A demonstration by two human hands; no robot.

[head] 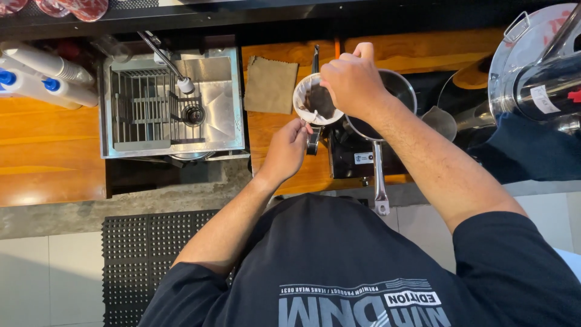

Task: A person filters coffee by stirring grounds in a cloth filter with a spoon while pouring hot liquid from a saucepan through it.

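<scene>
Head view, looking straight down over the person's dark T-shirt at a wooden counter [284, 175].

Left hand [285, 151]: fingers curled shut around a metal handle [313, 140] that runs out from under a white cloth strainer [316, 100]. The strainer sits above the counter just left of the stove, its inside stained dark brown and wet.

Right hand [353, 82]: over the strainer's right rim, knuckles up, fingers bent and drawn together. The fingertips are hidden under the hand, so whether they pinch the rim or something inside cannot be told.

Just right of the strainer: a steel saucepan [396, 88] on a small black stove [354, 154], largely covered by the right forearm. Its long handle [379, 181] points back toward the person, past the counter edge.

Left of the strainer: a flat brown cloth [270, 85] lies on the wood. Further left, a steel sink [172, 103] with a wire rack inside and a faucet [166, 60] angled over the drain. At far left, white bottles with blue caps [42, 82] lie on their sides.

Far right: a large steel pot [538, 66] with a side handle. Another pan [440, 121] sits between it and the saucepan.

Floor: black perforated rubber mat [145, 254] over pale tiles.
</scene>
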